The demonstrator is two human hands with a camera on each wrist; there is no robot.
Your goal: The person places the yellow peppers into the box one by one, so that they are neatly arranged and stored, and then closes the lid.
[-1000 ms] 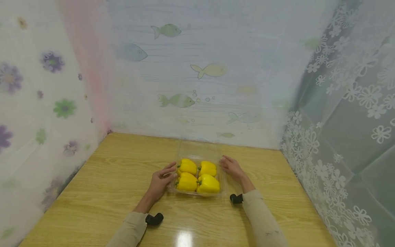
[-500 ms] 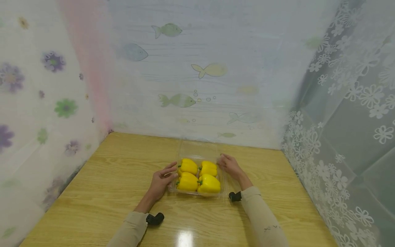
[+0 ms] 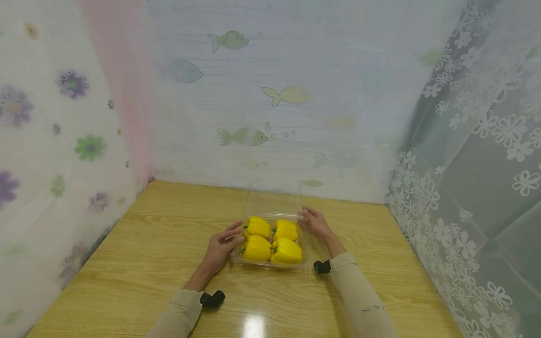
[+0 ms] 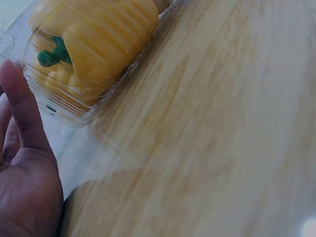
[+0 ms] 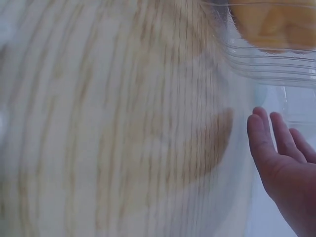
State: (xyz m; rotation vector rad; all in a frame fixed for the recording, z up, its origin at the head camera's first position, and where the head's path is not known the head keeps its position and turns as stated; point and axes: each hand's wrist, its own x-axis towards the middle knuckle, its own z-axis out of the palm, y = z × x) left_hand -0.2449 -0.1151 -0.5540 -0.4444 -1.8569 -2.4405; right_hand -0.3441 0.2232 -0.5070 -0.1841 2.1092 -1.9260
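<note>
Several yellow bell peppers with green stems lie in a clear plastic clamshell box on the table. Its transparent lid is folded back on the far side. My left hand rests at the box's left side, fingers extended and thumb near the wall; in the left wrist view a fingertip meets the box edge. At the far right corner, my right hand is beside the lid's hinge. In the right wrist view its fingers look nearly straight, close to the lid; whether they touch it I cannot tell.
The wooden table extends around the box. Behind it hangs a fish-patterned curtain; flower-patterned sheets enclose the sides. Black curved pieces sit at both wrists.
My right hand has moved slightly away from me along the box's right side, toward the lid. The lid looks slightly shifted at its hinge. My left hand and the peppers stay almost in place.
</note>
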